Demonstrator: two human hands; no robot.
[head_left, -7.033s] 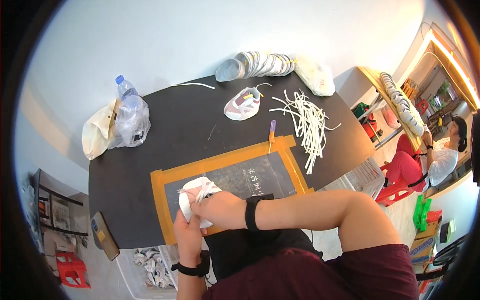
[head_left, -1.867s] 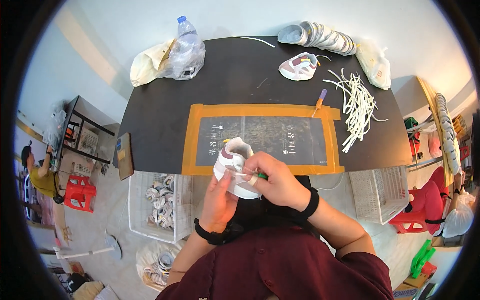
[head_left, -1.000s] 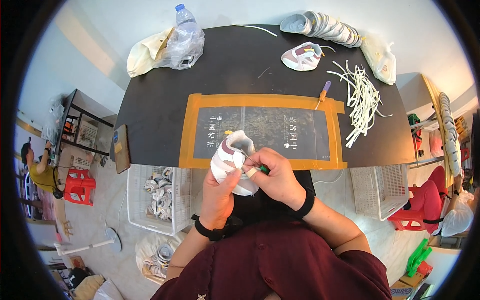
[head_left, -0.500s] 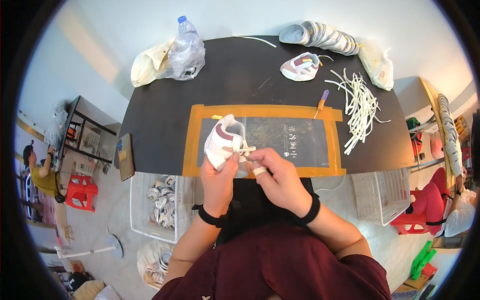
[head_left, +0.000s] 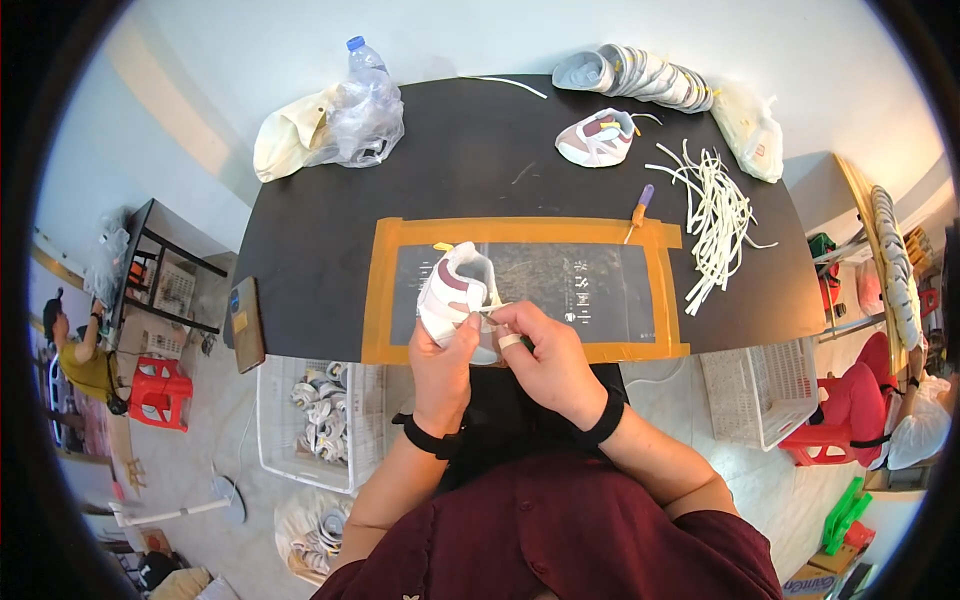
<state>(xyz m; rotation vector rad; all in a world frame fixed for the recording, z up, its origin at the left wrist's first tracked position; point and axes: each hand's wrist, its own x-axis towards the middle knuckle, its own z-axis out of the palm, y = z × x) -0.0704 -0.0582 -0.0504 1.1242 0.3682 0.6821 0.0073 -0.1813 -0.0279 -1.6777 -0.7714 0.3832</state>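
A small shoe upper (head_left: 447, 296) in white, pink and maroon, with a yellow tab at its heel, is held over the near edge of the table. My left hand (head_left: 442, 378) grips it from the near left side, thumb on top. At the shoe's lacing my right hand (head_left: 552, 362), which has a pale wrap around one finger, pinches a white shoelace (head_left: 494, 309). Most of the lace is hidden by my fingers. Beneath the shoe, a dark plastic sheet (head_left: 620, 285) is fixed to the table with orange-brown tape.
A similar shoe (head_left: 597, 138) stands farther back, near a row of nested uppers (head_left: 660, 82). Loose white laces (head_left: 718, 235) lie at right, beside an awl (head_left: 641, 208). A phone (head_left: 247, 325) rests at the left edge. Below are a crate of uppers (head_left: 268, 460) and another crate (head_left: 765, 400).
The shoe has shifted slightly right and down over the sheet. The lace end between my fingers shows less than before. Both hands keep their holds.
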